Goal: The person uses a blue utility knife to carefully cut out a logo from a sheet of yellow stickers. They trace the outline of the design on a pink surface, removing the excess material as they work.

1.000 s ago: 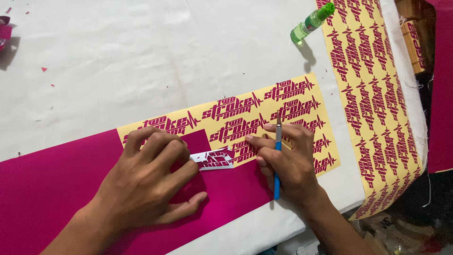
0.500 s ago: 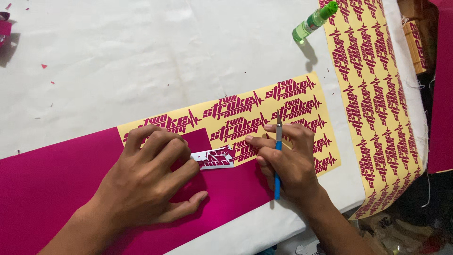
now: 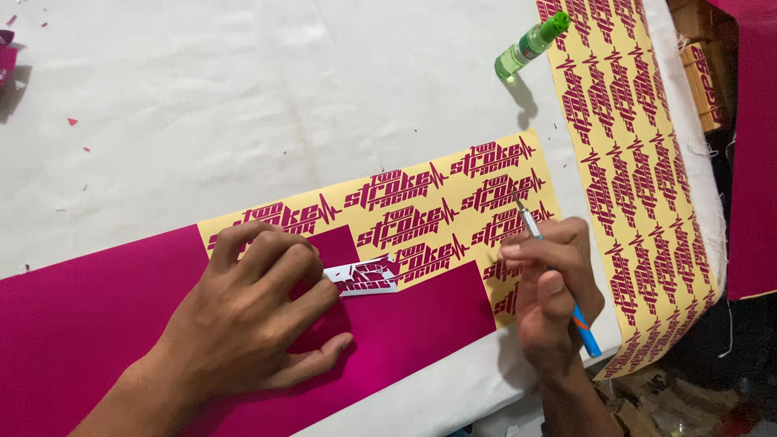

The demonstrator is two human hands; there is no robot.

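One white strip [image 3: 362, 277] peeling off magenta sheet [image 3: 97, 307], lying where magenta meets yellow logo area. Left hand [image 3: 251, 324] pressing flat on sheet, fingers spread, fingertips touching strip's left end. Right hand [image 3: 550, 295] closing around one blue knife [image 3: 554, 271], blade tip pointing up-left over logos. Two yellow logo sheets: one underhand, second sheet [image 3: 631, 162] lying to right. One green bottle [image 3: 530, 44] lying on white table [image 3: 243, 105].

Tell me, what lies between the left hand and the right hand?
In the head view, a small white peeled scrap at the left hand fingertips, then magenta vinyl and yellow sheet, up to the right hand.
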